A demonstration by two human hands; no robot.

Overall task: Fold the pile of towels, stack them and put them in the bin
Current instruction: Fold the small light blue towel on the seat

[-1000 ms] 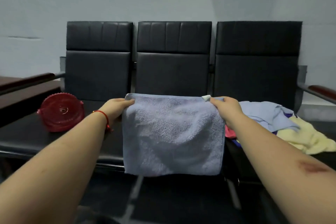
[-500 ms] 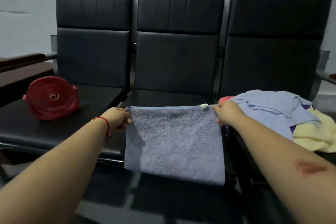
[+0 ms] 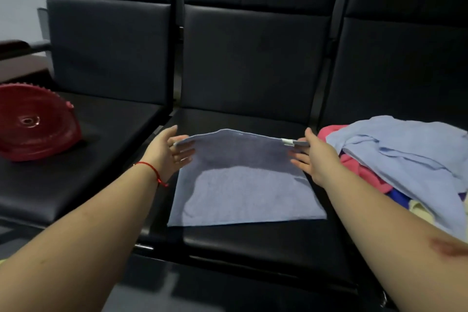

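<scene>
I see a row of three black seats [image 3: 253, 63]; the middle seat serves as the worktop. On the right seat lies the pile [image 3: 395, 157] of unfolded towels: light blue on top, with pink, dark blue and pale yellow showing beneath. The towel [image 3: 243, 192], grey-blue and folded, lies on the middle seat cushion; its near edge rests flat, and its far edge is raised off the cushion between my hands. On the left seat sits a red round bin [image 3: 35, 121], tilted on its side, well apart from the towel. My left hand [image 3: 167, 154] is at the towel's far left corner, fingers straight and spread, touching the cloth without curling round it. My right hand [image 3: 314, 157] is at the far right corner, fingers likewise extended, beside a white tag [image 3: 287, 141]. A red string [image 3: 152, 171] circles my left wrist.
</scene>
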